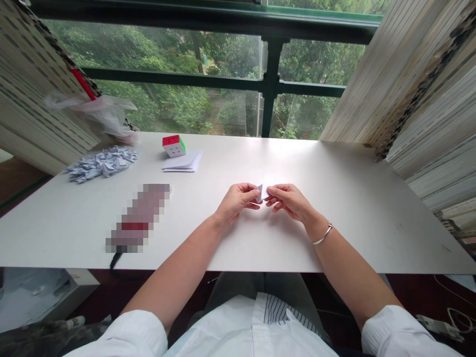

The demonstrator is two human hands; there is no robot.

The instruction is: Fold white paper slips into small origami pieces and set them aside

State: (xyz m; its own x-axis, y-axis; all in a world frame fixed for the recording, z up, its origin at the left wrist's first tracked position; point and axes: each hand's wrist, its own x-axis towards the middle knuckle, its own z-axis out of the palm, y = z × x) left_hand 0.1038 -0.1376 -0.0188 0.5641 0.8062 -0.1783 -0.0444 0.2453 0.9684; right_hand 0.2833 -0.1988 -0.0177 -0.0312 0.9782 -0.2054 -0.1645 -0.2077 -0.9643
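Observation:
Above the middle of the white table, my left hand [240, 201] and my right hand [288, 201] face each other. Between them is a small folded piece of white paper [264, 192]. Its left side is pinched by my left thumb and fingers, its right side by my right thumb and forefinger. The paper has a pointed corner standing up near the left fingertips. My fingers cover much of it, so its full shape is hidden. A silver bangle [323, 234] circles my right wrist.
At the table's [357, 198] back left lies a pile of folded paper pieces [104, 162]. A puzzle cube [174, 146] rests on paper sheets [184, 161]. Nearer is a pixelated flat object [137, 218] with a dark strap. A plastic bag [107, 116] stands by the curtain; windows line the back.

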